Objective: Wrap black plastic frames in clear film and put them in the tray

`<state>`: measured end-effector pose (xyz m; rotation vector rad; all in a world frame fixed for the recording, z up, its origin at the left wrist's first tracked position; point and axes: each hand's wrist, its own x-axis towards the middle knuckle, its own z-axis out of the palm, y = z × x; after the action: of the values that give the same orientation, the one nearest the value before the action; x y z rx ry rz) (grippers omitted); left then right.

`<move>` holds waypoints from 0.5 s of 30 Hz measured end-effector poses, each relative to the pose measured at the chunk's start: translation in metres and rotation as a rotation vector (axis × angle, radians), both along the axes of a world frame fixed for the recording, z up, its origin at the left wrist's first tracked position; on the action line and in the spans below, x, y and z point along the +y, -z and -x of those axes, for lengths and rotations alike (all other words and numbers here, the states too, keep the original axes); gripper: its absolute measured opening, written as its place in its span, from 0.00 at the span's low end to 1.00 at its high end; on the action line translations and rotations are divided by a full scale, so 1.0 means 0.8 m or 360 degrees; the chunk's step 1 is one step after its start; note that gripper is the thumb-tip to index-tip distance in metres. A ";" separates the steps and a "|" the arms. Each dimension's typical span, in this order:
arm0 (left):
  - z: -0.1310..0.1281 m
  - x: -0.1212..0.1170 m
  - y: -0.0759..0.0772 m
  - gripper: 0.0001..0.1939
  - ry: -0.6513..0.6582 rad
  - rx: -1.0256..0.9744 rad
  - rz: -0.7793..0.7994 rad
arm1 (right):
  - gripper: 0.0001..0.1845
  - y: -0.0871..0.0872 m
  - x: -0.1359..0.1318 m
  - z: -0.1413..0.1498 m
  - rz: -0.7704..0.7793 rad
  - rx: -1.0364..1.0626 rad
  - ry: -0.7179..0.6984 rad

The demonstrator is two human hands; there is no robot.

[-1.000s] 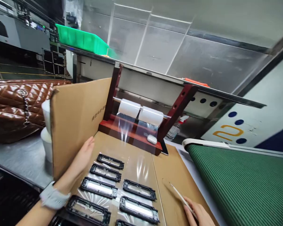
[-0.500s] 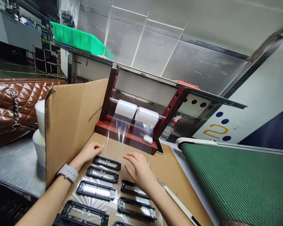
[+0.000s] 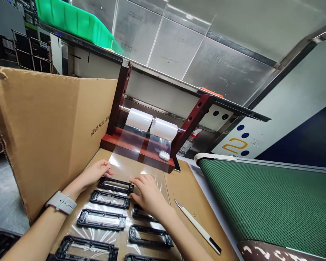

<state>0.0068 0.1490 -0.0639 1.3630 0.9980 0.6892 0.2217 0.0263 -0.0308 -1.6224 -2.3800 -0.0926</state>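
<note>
Black rectangular plastic frames (image 3: 101,219) lie in two columns on clear film (image 3: 125,159), which runs down from two white rolls (image 3: 139,119) on a rod. My left hand (image 3: 96,171), its wrist in a grey watch band, has curled fingers just above the left end of the farthest frame (image 3: 116,185); whatever is in them is hidden. At that frame's right end is my right hand (image 3: 149,192), thumb and forefinger apart on either side of the corner; contact is unclear. Under its wrist lies part of another frame (image 3: 142,213).
A cardboard panel (image 3: 51,134) stands upright on the left. A craft knife (image 3: 198,226) lies right of my right forearm. Farther right runs a green conveyor belt (image 3: 266,203). The dark red roll stand (image 3: 157,159) carries a small white case (image 3: 164,156). A green bin (image 3: 73,25) sits on the shelf.
The view has shifted, so the scene sits farther left and the cardboard looks larger. My right hand has come closer to the farthest frame's right end. My left hand is nearer its left end.
</note>
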 end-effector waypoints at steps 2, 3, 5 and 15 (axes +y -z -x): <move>0.000 -0.001 -0.001 0.11 -0.0006 -0.0005 0.0019 | 0.20 0.002 0.004 0.003 0.0014 -0.0031 -0.0005; 0.000 -0.001 -0.001 0.11 -0.0008 -0.0003 0.0026 | 0.19 0.003 0.005 0.004 0.0017 -0.0044 -0.0005; 0.000 -0.002 -0.002 0.12 -0.0014 0.0012 0.0037 | 0.17 0.004 0.008 0.005 0.0017 -0.0064 -0.0001; 0.001 0.000 0.000 0.11 -0.0031 0.0050 0.0039 | 0.14 -0.007 0.010 0.004 0.0030 -0.0032 -0.0018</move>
<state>0.0057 0.1493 -0.0641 1.3480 1.0423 0.6700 0.2185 0.0343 -0.0255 -1.6233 -2.4118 -0.0847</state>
